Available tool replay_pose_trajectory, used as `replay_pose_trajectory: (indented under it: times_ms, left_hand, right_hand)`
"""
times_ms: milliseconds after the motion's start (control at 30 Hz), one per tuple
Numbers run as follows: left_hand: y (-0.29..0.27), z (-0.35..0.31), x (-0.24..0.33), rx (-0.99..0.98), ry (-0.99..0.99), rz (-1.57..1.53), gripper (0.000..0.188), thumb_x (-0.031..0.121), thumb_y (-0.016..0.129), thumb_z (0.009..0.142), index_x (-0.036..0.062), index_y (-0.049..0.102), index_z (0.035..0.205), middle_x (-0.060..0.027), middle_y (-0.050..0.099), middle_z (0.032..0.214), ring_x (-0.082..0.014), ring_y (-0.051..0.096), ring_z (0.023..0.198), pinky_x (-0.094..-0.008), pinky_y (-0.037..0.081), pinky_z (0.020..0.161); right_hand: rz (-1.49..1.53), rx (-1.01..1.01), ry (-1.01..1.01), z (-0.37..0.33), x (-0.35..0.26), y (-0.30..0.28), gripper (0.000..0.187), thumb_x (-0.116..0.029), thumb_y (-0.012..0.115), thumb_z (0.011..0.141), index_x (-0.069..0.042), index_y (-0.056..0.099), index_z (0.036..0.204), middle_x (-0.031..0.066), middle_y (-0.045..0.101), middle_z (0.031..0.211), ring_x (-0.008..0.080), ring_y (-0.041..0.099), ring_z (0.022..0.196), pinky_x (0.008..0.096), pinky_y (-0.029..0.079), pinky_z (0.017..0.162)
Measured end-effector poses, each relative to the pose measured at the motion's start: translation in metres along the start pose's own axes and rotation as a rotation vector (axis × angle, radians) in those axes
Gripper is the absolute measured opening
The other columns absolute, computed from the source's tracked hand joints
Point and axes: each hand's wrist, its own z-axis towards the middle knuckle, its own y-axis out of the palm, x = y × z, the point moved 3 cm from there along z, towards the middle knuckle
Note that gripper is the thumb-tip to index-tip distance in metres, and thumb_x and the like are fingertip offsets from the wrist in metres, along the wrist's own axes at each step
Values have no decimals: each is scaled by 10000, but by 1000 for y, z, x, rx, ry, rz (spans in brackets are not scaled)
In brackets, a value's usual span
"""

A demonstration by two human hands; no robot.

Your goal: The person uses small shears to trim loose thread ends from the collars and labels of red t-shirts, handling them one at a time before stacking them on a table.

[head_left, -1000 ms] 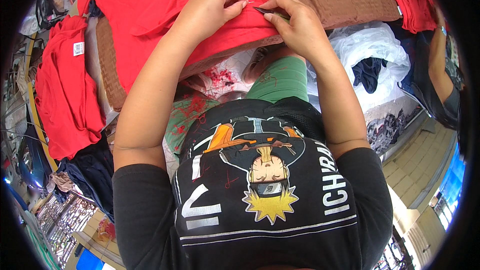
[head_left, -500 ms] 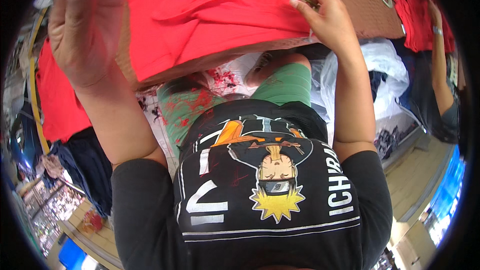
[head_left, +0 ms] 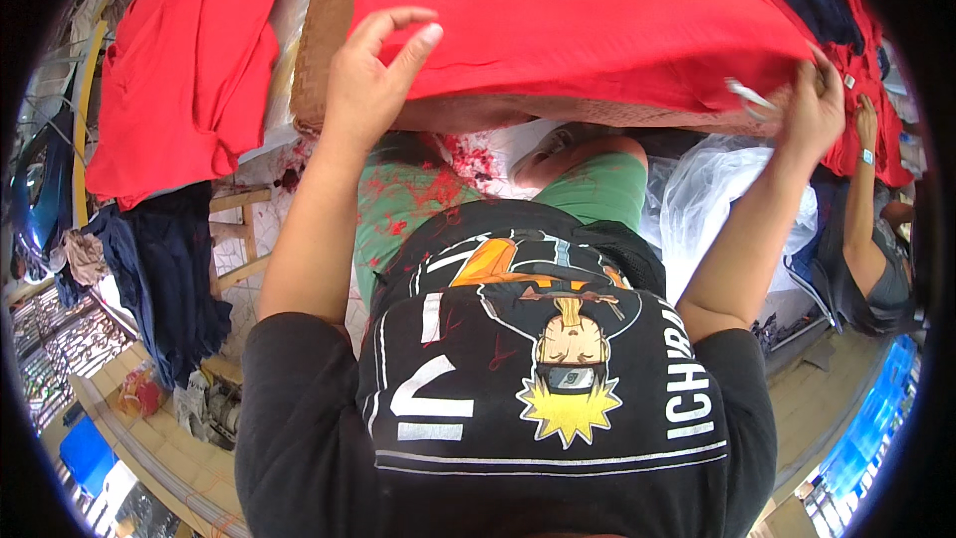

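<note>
A red garment (head_left: 578, 25) lies spread over the brown padded table (head_left: 329, 50) in front of me. At the garment's near left edge is my left hand (head_left: 373, 80), empty, with its thumb and fingers apart. My right hand (head_left: 812, 110) is closed at the garment's right end, with fingertips against the cloth edge; whether they pinch it is hard to tell. Small thread snips (head_left: 749, 97) stick out of that hand toward the left, their metal blades blurred by motion.
Another red garment (head_left: 189, 60) with a white tag lies at the left, dark blue cloth (head_left: 164, 274) hanging below it. Clear plastic (head_left: 712, 204) bulges beneath the table's right side. Another person's arm (head_left: 864, 199) reaches to red cloth at the far right. Red thread scraps (head_left: 473, 159) litter the floor.
My left hand has come down and right from the upper left. My right hand has moved right and down with the snips. The red garment now reaches farther right.
</note>
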Motion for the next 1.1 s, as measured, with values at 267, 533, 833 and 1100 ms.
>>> replay_pose_trajectory:
  times_ms: [267,533,833,1100]
  left_hand:
    - [-18,23,-8,118,27,-242,196,200,634,891,34,701,970,-80,681,961,-144,643,889,-259,484,804]
    - [20,7,2,13,23,218,380,274,784,728,36,685,1007,-88,667,966,-181,650,823,-291,529,725]
    - [42,-12,-3,141,179,426,187,203,732,774,61,703,893,-81,673,962,-212,658,832,-318,525,721]
    - [24,7,-27,-104,-346,-331,205,160,629,900,-24,676,977,-80,704,937,-101,646,868,-239,502,810]
  right_hand:
    - [-701,-215,133,25,74,-96,326,-314,639,871,-36,684,1036,105,695,972,174,633,918,289,465,832]
    - [-169,-824,19,-95,-69,166,279,-186,589,927,-58,524,1166,103,632,993,159,644,796,279,521,742]
    - [-4,-991,180,-141,-59,213,211,-161,645,859,-39,614,1028,151,673,941,274,652,871,365,498,775]
    - [82,-985,151,-141,-55,209,170,-115,650,876,-53,634,1034,-19,558,721,58,481,644,231,430,606]
